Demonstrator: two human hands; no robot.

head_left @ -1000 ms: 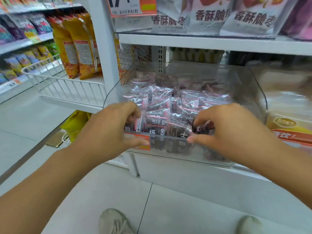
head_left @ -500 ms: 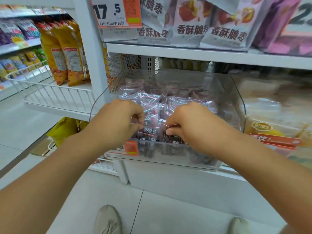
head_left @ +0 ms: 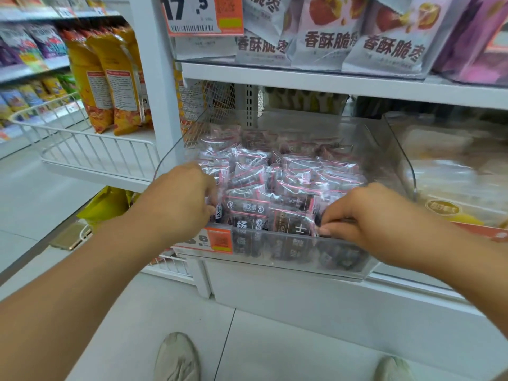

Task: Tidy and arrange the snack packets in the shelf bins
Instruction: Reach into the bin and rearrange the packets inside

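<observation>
A clear plastic shelf bin [head_left: 390,149] holds several small dark snack packets [head_left: 277,185] with pink edges, stacked in rows. My left hand [head_left: 181,199] is at the bin's front left corner, fingers curled around a packet at the left end of the front row. My right hand [head_left: 354,215] is at the front right, thumb and fingers pinching the edge of a front-row packet [head_left: 294,224]. The fingertips of both hands are partly hidden among the packets.
An orange price tag [head_left: 217,240] hangs on the bin's front. A second clear bin [head_left: 453,171] with yellow packs stands to the right. White bags [head_left: 330,31] fill the shelf above. A white wire basket [head_left: 90,149] with orange bags is at left. My shoes [head_left: 176,358] are on the tiled floor.
Both hands have spread apart along the front row: the left toward the bin's left corner, the right toward its right side. The view has tilted slightly.
</observation>
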